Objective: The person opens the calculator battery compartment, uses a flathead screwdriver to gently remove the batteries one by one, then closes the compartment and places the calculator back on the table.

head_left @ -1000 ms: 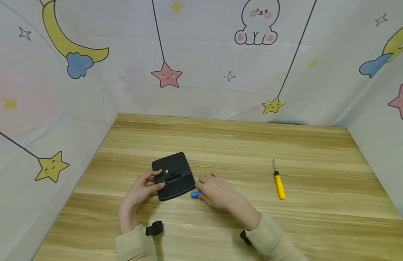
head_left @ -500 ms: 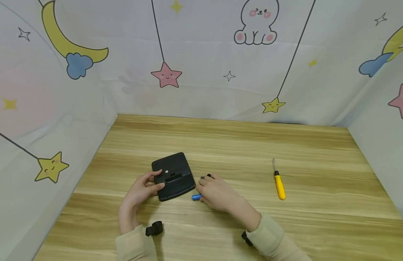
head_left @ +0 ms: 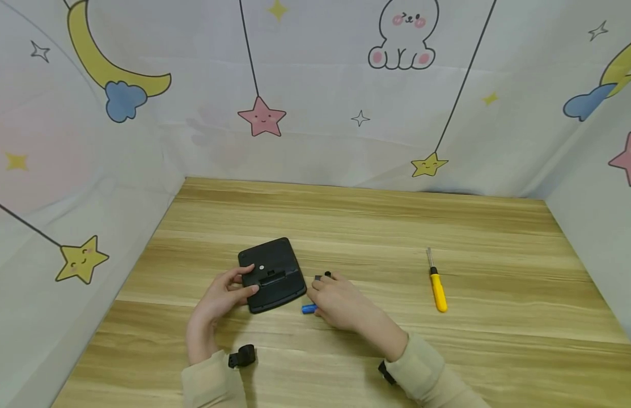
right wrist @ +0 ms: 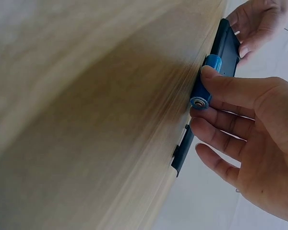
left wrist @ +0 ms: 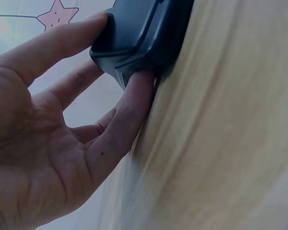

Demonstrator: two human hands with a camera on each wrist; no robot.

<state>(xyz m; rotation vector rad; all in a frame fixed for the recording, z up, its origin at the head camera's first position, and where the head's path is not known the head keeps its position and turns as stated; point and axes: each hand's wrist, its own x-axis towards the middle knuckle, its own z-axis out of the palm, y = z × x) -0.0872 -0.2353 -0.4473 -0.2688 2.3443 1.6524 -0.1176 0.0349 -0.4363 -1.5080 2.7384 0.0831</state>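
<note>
A flat black calculator-like device (head_left: pixel 276 258) lies on the table with its back up and a battery slot open. My left hand (head_left: pixel 220 294) grips its left side, fingers on the back and edge; in the left wrist view the hand (left wrist: pixel 53 129) holds a corner of the device (left wrist: pixel 134 33). My right hand (head_left: pixel 341 300), just right of the device, pinches a blue battery (head_left: pixel 309 309) between thumb and fingers. The right wrist view shows the battery's (right wrist: pixel 200 96) coiled end. A small black cover (right wrist: pixel 183 151) lies on the table beside the right fingers, partly hidden in the head view.
A yellow-handled screwdriver (head_left: pixel 437 292) lies on the wooden table (head_left: pixel 371 226) to the right, its tip pointing away. A printed cloth (head_left: pixel 320 153) surrounds the table at the back and sides. Black straps (head_left: pixel 242 356) sit at both wrists.
My right hand has shifted slightly right and nearer me with the battery, away from the device. The small black cover now shows beyond its fingers. The left hand stays put.
</note>
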